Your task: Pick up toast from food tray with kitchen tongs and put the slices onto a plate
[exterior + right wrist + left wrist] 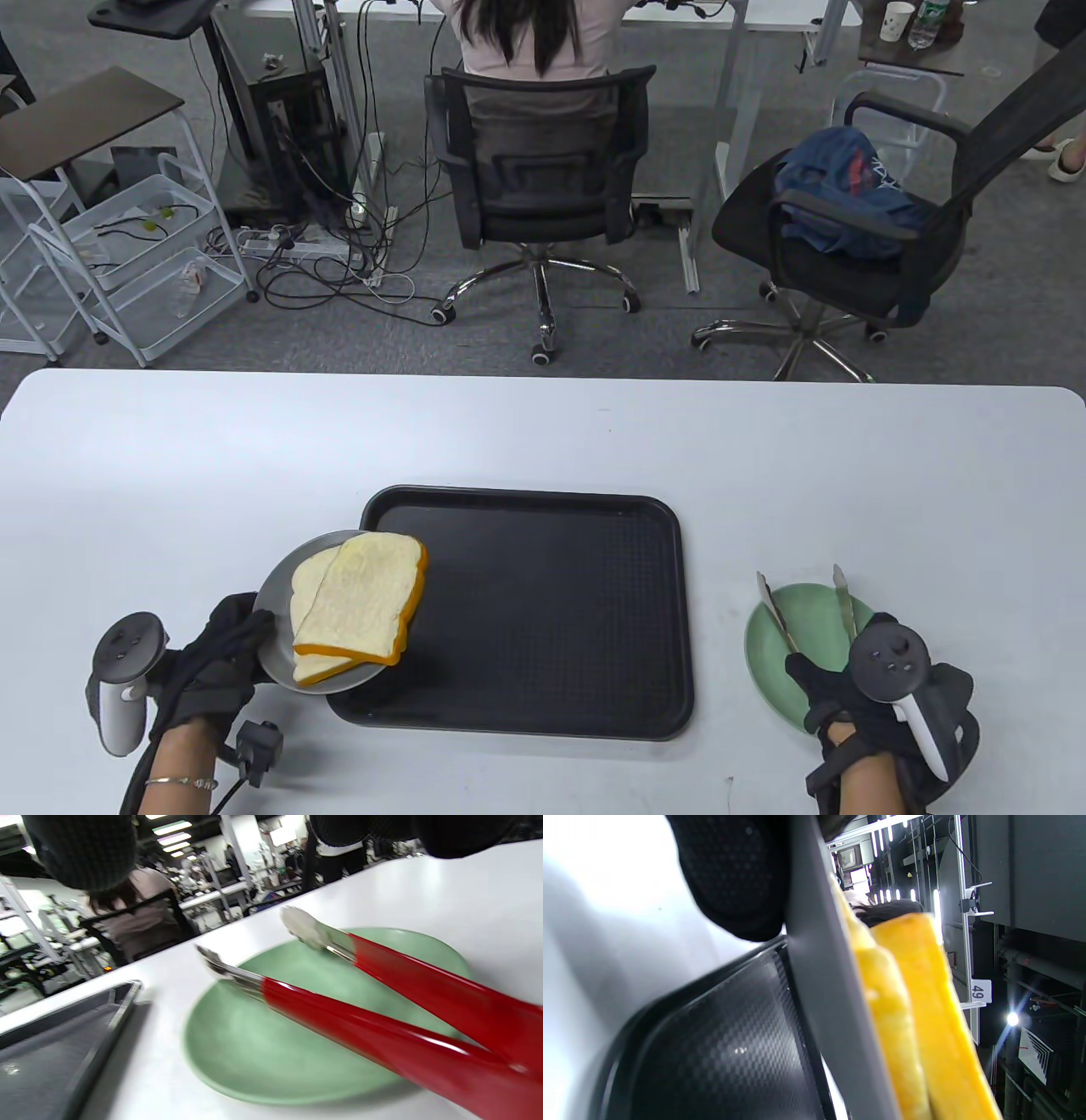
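Two toast slices (pixel 361 604) lie stacked on a grey plate (pixel 276 598), which my left hand (pixel 216 649) grips at its left rim and holds over the black tray's (pixel 543 611) left edge. From the left wrist, the toast's yellow crust (pixel 916 1018) and the plate's underside (pixel 827 993) fill the view, with a gloved finger (pixel 734 874) against the plate. My right hand (pixel 848 688) holds red-handled tongs (pixel 382 1018), their two arms spread apart over an empty green plate (pixel 768 658) to the right of the tray. The tongs' metal tips (pixel 768 594) hold nothing.
The black tray's inside is bare. Past the white table's (pixel 543 433) far edge stand two office chairs (pixel 543 170), with a person seated in one, plus a wire cart (pixel 127 255) and cables on the floor.
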A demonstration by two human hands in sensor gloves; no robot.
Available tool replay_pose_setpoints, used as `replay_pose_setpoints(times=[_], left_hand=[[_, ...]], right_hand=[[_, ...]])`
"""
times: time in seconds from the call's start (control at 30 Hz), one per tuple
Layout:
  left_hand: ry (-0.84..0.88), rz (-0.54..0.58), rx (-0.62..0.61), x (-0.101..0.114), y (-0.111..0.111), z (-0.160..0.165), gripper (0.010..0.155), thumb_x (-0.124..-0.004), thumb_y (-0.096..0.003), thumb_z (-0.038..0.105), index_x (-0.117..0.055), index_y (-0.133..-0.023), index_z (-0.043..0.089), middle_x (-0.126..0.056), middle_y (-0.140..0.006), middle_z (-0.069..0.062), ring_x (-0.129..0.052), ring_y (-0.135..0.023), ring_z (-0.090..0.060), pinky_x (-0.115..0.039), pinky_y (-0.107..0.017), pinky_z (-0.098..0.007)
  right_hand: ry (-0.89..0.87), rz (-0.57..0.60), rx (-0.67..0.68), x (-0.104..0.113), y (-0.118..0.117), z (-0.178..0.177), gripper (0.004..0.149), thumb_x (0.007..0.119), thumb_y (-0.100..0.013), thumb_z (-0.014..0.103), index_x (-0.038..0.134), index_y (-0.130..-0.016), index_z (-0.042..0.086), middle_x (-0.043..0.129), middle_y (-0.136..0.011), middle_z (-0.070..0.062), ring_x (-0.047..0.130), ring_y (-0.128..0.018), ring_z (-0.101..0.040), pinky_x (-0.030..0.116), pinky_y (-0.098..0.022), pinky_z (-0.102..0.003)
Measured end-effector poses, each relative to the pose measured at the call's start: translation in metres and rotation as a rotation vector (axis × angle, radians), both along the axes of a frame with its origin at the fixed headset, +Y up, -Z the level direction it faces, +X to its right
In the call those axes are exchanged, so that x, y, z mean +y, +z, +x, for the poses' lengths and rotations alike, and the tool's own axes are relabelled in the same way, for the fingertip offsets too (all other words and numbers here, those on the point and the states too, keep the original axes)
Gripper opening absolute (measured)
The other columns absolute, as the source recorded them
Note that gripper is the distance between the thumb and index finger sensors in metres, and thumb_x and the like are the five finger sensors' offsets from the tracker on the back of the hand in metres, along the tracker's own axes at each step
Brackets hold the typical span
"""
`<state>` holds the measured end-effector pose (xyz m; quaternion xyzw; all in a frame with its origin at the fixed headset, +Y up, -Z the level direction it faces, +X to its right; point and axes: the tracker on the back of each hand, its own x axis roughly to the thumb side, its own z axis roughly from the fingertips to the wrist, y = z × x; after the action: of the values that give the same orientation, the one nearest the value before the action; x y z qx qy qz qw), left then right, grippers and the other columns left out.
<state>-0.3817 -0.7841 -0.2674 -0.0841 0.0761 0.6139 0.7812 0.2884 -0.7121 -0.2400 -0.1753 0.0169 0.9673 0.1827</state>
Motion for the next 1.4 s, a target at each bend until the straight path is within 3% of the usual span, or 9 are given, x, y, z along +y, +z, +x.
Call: replay_pose_setpoints(times=[0.33,0.63,1.03,1.4], left_hand=[[0.001,0.005,-0.005,0.000,0.000,0.000,0.053,-0.062,-0.0702,0.023,-0.045,-0.113,-0.003,-0.084,-0.089,-0.023,-0.105,-0.056,-0.027,-0.098,-0.040,-0.021],[0.006,0.009,-0.008,0.000,0.000,0.000,0.053,-0.062,-0.0702,0.023,-0.045,-0.113,-0.003,-0.084,-0.089,-0.023,-0.105,-0.056,-0.027,-0.098,-0.040,-0.021],[0.008,0.009,-0.009,-0.001,0.000,0.001,0.053,-0.062,-0.0702,0.023,-0.045,-0.113,-0.003,-0.084,-0.089,-0.023,-0.105,-0.056,-0.027,-0.098,-0.040,-0.021],[0.006,-0.002,0.003,-0.002,0.000,0.000,0.053,-0.062,-0.0703,0.023,-0.045,-0.113,-0.003,-0.084,-0.090,-0.023,-0.105,-0.056,-0.027,-0.098,-0.040,-0.021]], right_hand=[[0.022,0.085,0.213,0.033,-0.006,-0.063,0.105,0.080,-0.038,0.059,0.023,-0.099,-0.006,0.044,-0.098,-0.041,0.047,-0.077,-0.066,0.061,-0.045,-0.068],[0.011,0.098,0.373,0.040,-0.014,-0.118,0.106,0.077,-0.039,0.061,0.019,-0.099,-0.005,0.040,-0.100,-0.041,0.043,-0.079,-0.067,0.056,-0.048,-0.072],[-0.041,0.155,0.564,0.018,-0.024,-0.183,0.106,0.077,-0.039,0.062,0.019,-0.099,-0.004,0.035,-0.102,-0.040,0.040,-0.080,-0.068,0.053,-0.049,-0.074],[0.053,0.103,0.670,-0.017,-0.028,-0.214,0.105,0.075,-0.040,0.062,0.018,-0.100,-0.003,0.030,-0.103,-0.039,0.037,-0.080,-0.070,0.053,-0.049,-0.073]])
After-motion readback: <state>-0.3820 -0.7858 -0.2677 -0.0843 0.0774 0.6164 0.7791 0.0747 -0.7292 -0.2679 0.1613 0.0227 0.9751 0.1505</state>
